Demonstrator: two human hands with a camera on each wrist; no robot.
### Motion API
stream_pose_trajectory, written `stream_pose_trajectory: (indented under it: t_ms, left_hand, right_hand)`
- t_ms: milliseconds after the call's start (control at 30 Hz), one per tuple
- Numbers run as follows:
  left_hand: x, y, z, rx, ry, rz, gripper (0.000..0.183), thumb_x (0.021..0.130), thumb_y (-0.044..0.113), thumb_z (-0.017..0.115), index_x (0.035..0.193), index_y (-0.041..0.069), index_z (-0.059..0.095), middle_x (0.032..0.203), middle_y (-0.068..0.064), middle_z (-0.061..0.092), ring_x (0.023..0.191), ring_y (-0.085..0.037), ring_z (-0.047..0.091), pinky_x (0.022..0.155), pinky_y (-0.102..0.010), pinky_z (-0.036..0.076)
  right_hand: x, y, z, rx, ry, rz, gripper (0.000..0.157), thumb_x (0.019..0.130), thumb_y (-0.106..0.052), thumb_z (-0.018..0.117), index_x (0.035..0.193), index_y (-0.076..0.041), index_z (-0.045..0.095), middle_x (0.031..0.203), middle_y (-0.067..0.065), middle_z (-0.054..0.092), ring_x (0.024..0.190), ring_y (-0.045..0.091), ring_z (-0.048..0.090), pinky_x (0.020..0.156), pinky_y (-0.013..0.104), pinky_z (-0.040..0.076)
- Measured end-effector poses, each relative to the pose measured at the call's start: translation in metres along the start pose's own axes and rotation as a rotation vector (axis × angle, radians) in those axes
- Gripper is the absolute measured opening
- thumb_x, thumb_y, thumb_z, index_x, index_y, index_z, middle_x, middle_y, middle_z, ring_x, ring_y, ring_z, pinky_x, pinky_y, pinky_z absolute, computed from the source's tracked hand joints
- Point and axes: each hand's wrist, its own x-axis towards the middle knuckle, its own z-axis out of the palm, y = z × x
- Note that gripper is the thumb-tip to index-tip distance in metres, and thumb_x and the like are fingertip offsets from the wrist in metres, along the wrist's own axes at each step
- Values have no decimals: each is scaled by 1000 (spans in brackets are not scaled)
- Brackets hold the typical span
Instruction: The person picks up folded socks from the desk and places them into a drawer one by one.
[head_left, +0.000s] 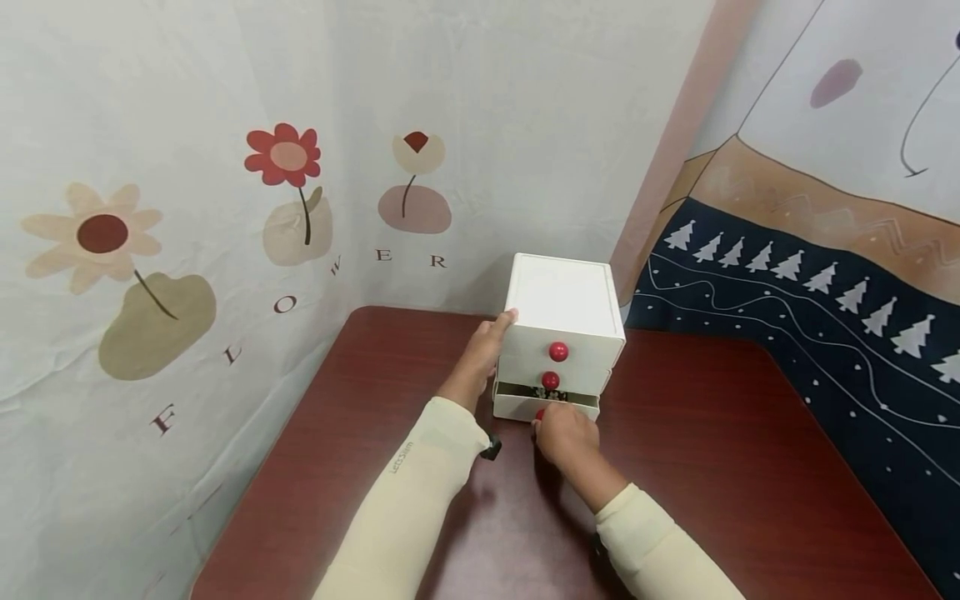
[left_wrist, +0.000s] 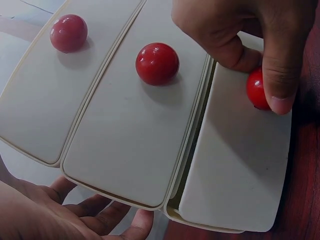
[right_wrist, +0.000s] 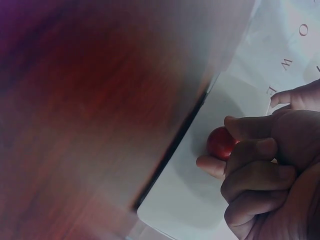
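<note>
A white box of three stacked drawers [head_left: 566, 296] stands on the table, with one round red knob on each drawer front. The bottom drawer [head_left: 513, 406] is pulled partly out, and something dark and patterned shows inside it. My right hand [head_left: 570, 433] pinches the bottom drawer's red knob [right_wrist: 220, 143] between thumb and curled fingers. Against the box's left side rests my left hand [head_left: 480, 358], its fingers [left_wrist: 102, 215] extended along the wall and the thumb near the top edge. The middle knob [left_wrist: 157, 64] and top knob [left_wrist: 68, 33] are untouched, their drawers closed.
The dark red wooden table [head_left: 712, 442] extends around the box on both sides. Behind it hangs a pale curtain [head_left: 510, 125] with printed flowers, and at the right a dark blue cloth [head_left: 840, 367] printed with white trees.
</note>
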Motion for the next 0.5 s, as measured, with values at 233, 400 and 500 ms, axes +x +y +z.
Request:
stream_pose_trajectory:
  t_ms: [233, 400, 500]
  left_hand:
    - [2, -1, 1, -6, 0, -8, 89, 97, 75, 54, 157, 10, 48, 162, -20, 50, 150, -39, 49, 123, -69, 39]
    - [3, -1, 1, -9, 4, -9, 87, 97, 75, 55, 153, 9, 51, 159, -21, 52, 149, -39, 50, 123, -69, 39]
    - [3, -1, 1, -14, 5, -12, 86, 97, 75, 55, 151, 9, 52, 157, -20, 53, 148, -38, 50, 123, -69, 39]
  right_hand:
    - [2, -4, -8, 4, -14, 12, 34, 104, -37, 72, 81, -12, 74, 102, 16, 80, 89, 35, 76, 70, 53, 62]
    - [7, -4, -10, 11, -25, 21, 35, 104, -38, 73, 81, -11, 74, 103, 16, 80, 88, 34, 76, 70, 53, 62]
    - [12, -1, -4, 13, -12, 11, 35, 103, -38, 74, 80, -12, 74, 102, 16, 80, 87, 34, 76, 70, 54, 62]
